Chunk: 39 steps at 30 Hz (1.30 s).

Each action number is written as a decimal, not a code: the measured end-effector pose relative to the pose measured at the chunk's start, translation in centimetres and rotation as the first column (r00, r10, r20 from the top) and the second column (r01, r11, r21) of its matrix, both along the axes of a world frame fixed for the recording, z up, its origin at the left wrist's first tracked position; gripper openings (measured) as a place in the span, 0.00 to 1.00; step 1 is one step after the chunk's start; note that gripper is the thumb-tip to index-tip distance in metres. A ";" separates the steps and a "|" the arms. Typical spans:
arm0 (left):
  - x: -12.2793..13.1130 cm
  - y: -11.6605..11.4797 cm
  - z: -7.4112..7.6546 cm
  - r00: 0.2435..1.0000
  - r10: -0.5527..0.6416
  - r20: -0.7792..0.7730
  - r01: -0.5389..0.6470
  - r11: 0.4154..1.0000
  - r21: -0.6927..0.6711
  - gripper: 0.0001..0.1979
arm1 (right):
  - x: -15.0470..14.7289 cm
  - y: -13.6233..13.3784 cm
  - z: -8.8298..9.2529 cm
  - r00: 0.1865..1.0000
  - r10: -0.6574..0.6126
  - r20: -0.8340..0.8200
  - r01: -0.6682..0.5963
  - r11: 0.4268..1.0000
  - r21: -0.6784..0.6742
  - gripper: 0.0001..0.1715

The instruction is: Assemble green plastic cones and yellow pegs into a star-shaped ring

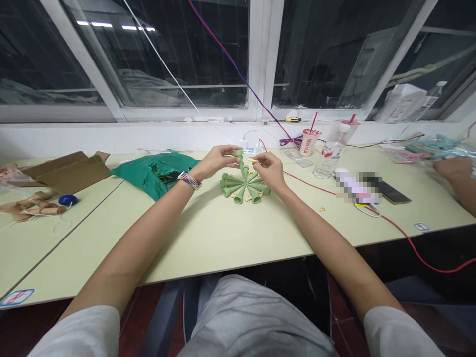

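Note:
My left hand (221,161), a patterned band on its wrist, pinches a green trumpet-shaped piece (239,152) by its wide end, narrow end down. Close on its right, my right hand (270,171) is closed on a small pale-yellow piece (253,160), whose tip points toward the green one. Below both hands, several more green trumpet-shaped pieces (238,197) lie in a ring on the table, narrow ends meeting at the middle and wide ends outward. Small yellow bits (249,197) show among them. I cannot tell whether the two held pieces touch.
A green plastic bag (156,171) and an open cardboard box (63,171) lie to the left, near wooden pieces with a blue ball (68,200). On the right stand a bottle (329,153) and a cup (309,142). A red cable (405,238) crosses the table. Another person's hand (455,171) is far right.

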<state>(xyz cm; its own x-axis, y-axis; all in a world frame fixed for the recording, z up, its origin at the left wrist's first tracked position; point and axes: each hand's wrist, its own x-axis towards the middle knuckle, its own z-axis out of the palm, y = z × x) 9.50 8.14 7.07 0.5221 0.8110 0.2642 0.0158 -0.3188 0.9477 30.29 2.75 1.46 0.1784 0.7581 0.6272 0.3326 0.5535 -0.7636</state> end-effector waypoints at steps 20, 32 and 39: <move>1.0 -0.6 -0.6 1.000 -0.005 0.015 0.006 0.999 -0.034 0.27 | -0.5 0.1 -0.5 0.983 0.115 -0.140 -0.105 0.992 0.072 0.08; 1.1 -0.6 -0.6 0.998 0.010 0.065 -0.004 0.996 -0.094 0.27 | 0.0 0.0 0.1 0.963 0.224 -0.153 -0.225 0.974 0.006 0.14; 1.1 -0.4 -0.8 0.998 -0.008 0.056 0.015 0.993 -0.116 0.26 | 0.0 -0.1 0.2 0.974 0.213 -0.079 -0.212 0.977 0.029 0.12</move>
<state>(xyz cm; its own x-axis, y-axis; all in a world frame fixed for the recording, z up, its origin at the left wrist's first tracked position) 10.58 7.71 6.32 0.5187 0.8319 0.1971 -0.0409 -0.2061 0.9777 30.30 2.61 1.63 0.0653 0.7715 0.6328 0.1431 0.6204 -0.7711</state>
